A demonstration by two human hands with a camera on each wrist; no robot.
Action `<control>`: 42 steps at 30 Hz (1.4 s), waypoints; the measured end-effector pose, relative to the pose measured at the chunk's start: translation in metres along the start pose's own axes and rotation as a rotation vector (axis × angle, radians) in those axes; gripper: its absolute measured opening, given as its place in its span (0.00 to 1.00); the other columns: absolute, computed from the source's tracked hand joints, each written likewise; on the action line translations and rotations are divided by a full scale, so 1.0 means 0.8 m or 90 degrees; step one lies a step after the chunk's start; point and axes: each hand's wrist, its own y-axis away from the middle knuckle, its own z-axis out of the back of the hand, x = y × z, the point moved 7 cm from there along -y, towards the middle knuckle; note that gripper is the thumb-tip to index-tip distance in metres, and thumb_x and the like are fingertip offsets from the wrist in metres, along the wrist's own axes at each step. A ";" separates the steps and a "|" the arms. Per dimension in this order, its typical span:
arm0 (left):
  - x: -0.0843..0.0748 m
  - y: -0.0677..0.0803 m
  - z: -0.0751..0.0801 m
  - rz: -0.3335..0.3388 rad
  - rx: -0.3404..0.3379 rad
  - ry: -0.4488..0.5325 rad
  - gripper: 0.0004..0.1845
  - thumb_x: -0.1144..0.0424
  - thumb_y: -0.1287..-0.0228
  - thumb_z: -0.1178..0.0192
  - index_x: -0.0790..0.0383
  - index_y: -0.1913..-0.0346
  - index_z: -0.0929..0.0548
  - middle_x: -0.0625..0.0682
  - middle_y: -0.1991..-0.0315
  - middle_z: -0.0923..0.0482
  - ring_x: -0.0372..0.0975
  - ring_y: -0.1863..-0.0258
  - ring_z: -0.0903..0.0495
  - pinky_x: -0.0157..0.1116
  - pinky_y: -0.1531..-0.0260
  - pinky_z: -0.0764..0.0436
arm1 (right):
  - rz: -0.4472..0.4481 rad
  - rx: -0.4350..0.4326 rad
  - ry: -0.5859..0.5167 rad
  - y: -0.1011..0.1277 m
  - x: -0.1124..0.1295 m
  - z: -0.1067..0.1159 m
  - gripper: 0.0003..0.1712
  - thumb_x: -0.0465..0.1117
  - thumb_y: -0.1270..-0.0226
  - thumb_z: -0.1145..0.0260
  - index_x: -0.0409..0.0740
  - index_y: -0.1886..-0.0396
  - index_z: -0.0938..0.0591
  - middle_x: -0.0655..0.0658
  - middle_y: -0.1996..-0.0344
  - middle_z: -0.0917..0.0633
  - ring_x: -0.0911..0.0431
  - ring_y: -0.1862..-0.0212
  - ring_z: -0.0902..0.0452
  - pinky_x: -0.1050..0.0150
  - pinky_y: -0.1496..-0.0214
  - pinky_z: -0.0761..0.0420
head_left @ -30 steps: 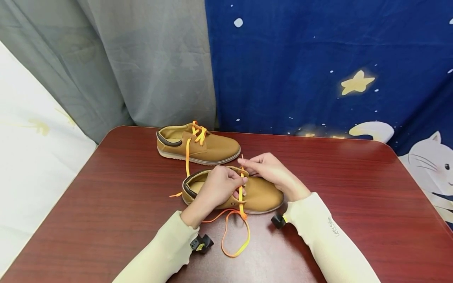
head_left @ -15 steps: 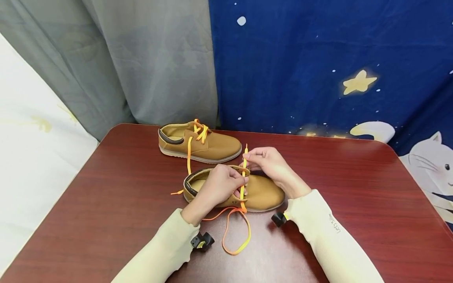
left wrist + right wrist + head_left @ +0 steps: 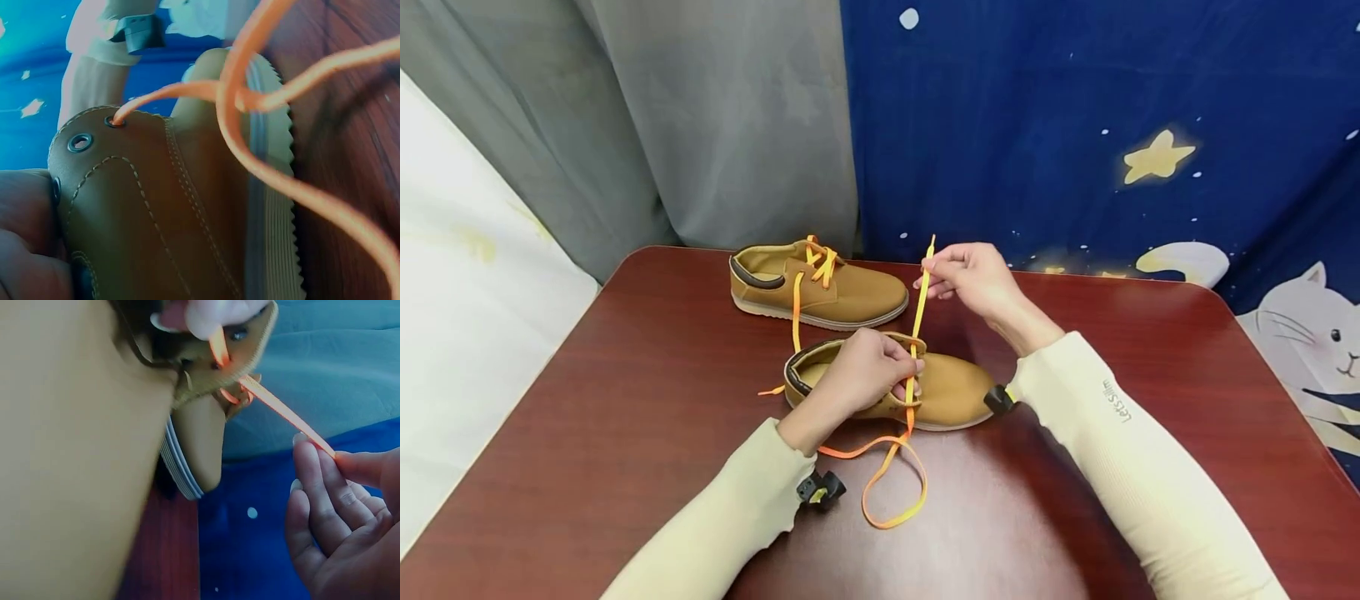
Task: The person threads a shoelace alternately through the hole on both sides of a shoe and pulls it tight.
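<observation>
A tan shoe lies on its sole, toe to the right, at the middle of the table. My left hand grips it at the lacing opening, fingers curled by the eyelet flap and thumb tip right at the lace. Part of this hold is hidden. An orange-yellow shoelace runs up from the far flap, drawn straight, and my right hand pinches it just below its tip. In the left wrist view, the lace passes into an eyelet of the near flap. Its slack loop lies in front of the shoe.
Behind stands a second tan shoe with a similar lace tied through its eyelets. Both rest on a reddish-brown table. Past its far edge hang a grey curtain and a blue patterned curtain.
My right hand has risen up and away from the shoe, drawing a longer length of lace out past the far flap. My left hand keeps its place on the shoe.
</observation>
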 end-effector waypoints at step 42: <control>-0.011 0.001 0.008 -0.019 0.039 -0.027 0.14 0.57 0.31 0.36 0.62 0.72 0.10 0.48 0.79 0.15 0.30 0.81 0.20 0.26 0.79 0.28 | 0.136 -0.021 -0.141 -0.010 0.064 0.024 0.07 0.39 0.23 0.40 0.39 0.57 0.19 0.50 0.68 0.08 0.57 0.61 0.10 0.65 0.50 0.14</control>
